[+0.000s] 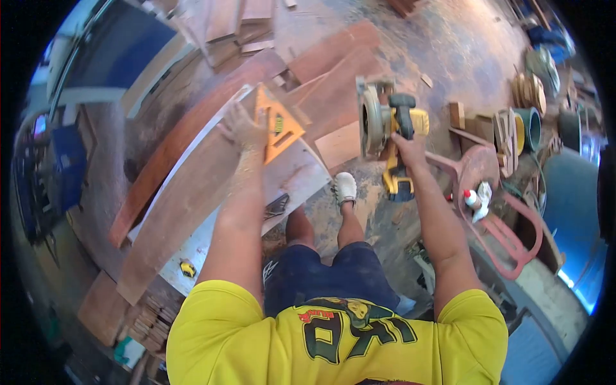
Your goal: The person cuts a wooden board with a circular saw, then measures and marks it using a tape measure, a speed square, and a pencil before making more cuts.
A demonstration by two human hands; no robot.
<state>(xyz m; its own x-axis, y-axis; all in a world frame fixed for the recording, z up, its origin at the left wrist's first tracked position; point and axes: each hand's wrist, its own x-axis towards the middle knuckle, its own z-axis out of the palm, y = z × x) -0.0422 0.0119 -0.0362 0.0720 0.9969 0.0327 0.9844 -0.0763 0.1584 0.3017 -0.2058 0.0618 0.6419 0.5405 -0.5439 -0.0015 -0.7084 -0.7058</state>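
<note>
My right hand grips the handle of a yellow and black cordless circular saw, held in the air right of the work table. My left hand is at the far end of a curved wooden plank, fingers on the wood and the thumb side against an orange speed square. The square lies across the plank's end; part of its near edge is hidden by the hand. A small yellow and black tape measure rests on the table near my left arm.
A reddish curved plank lies along the table's far side. Boards and offcuts cover the dusty floor ahead. At right stand a reddish wooden chair-like frame with a white bottle on it, and a blue drum.
</note>
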